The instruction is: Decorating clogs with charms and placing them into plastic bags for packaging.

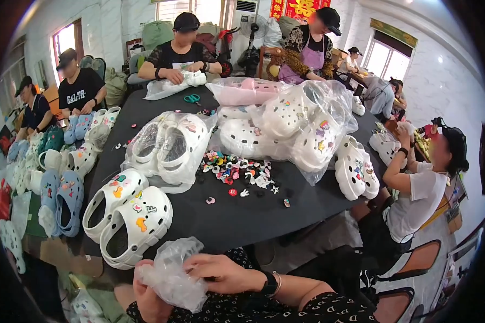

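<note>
A crumpled clear plastic bag [180, 277] is bunched over my lap at the table's near edge. My left hand [150, 297] is closed round its left side. The fingers of my right hand [223, 272] are bent against its right side, gripping the film; their tips are partly hidden. Just beyond the bag, a pair of white clogs [137, 223] with colourful charms lies on the dark table, toes pointing right. Behind them rests a bagged pair of white clogs [170, 142].
Loose shoe charms [237, 169] are heaped mid-table. More bagged white clogs [285, 126], an unbagged white pair [355, 169] and teal scissors [192, 98] lie farther off. Blue clogs [64, 199] crowd the left side. Several people work around; one person [425, 188] sits at right beside chairs [412, 261].
</note>
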Demonstrator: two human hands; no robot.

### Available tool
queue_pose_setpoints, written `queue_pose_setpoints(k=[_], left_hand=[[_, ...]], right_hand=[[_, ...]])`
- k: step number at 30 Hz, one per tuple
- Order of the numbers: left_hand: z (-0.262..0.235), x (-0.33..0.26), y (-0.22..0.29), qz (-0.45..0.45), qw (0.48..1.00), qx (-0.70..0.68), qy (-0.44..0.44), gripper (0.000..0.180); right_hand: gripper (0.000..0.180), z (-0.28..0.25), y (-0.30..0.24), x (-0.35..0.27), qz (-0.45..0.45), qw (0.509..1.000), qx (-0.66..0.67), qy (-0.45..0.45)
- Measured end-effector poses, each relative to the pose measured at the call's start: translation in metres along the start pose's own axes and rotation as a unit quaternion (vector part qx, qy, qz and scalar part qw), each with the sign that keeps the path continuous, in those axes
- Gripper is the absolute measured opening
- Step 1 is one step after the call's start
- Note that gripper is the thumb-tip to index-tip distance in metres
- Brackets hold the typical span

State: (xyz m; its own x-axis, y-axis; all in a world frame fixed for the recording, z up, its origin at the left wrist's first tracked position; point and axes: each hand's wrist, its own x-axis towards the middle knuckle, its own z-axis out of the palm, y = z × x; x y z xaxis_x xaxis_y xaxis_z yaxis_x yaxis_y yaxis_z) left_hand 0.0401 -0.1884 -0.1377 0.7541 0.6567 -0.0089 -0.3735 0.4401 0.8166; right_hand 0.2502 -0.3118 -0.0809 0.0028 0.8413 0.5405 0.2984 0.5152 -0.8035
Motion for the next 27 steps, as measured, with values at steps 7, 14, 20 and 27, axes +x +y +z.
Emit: queue_pose_setpoints(k=[7,14,20,27], left_hand=[[0.029,0.002,0.035,0.008,0.994,0.085,-0.068,0.047],[0.044,0.012,0.049,-0.126,0.963,0.090,-0.219,0.079],[0.033,0.013,0.042,-0.158,0.964,0.069,-0.204,0.092],[0.026,0.014,0.042,-0.002,0.987,0.132,-0.089,0.063]], right_hand=[[0.044,-0.003,-0.009,0.002,-0.006,0.996,-0.033,0.081],[0.071,0.007,-0.013,0.003,-0.049,0.997,0.005,-0.056],[0.054,0.004,-0.012,-0.001,-0.021,0.992,-0.032,-0.120],[0.038,-0.015,-0.015,0.000,0.001,0.972,-0.169,0.162]])
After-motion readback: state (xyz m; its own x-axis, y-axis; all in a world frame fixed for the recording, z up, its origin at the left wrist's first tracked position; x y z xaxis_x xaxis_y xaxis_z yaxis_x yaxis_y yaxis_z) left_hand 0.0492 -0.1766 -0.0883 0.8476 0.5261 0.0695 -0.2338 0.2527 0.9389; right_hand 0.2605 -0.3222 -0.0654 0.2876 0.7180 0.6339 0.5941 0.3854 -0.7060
